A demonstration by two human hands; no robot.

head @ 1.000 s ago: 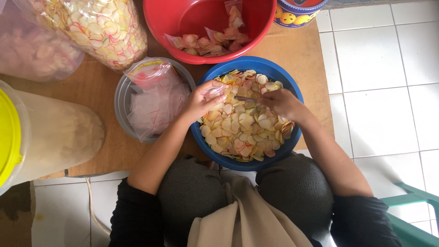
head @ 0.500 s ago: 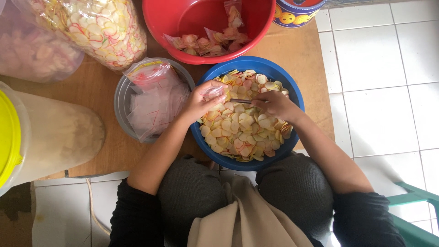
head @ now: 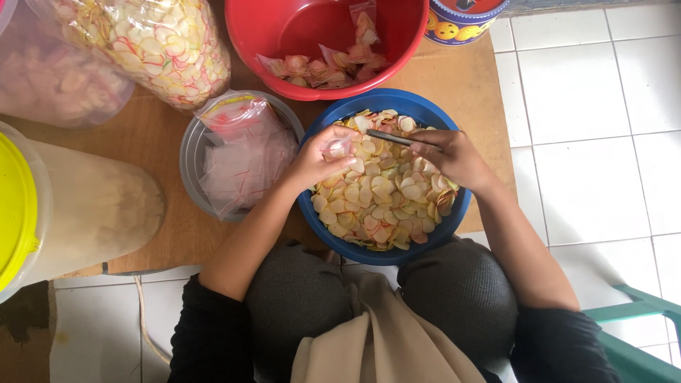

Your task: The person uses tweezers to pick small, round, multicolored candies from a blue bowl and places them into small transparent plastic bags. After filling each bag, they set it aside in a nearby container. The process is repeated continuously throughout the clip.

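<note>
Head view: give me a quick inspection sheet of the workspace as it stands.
Surface: brown wooden board on white floor tiles.
Job's things: blue bowl of pale crackers; small clear bag; thin dark tool.
Clutter: red basin with filled packets; grey bowl of empty bags; large cracker sack; yellow-lidded tub; patterned tin.
Hands: left hand pinches the bag; right hand holds the tool.
Cables: pale cord on tiles.
Surroundings: green chair edge.
</note>
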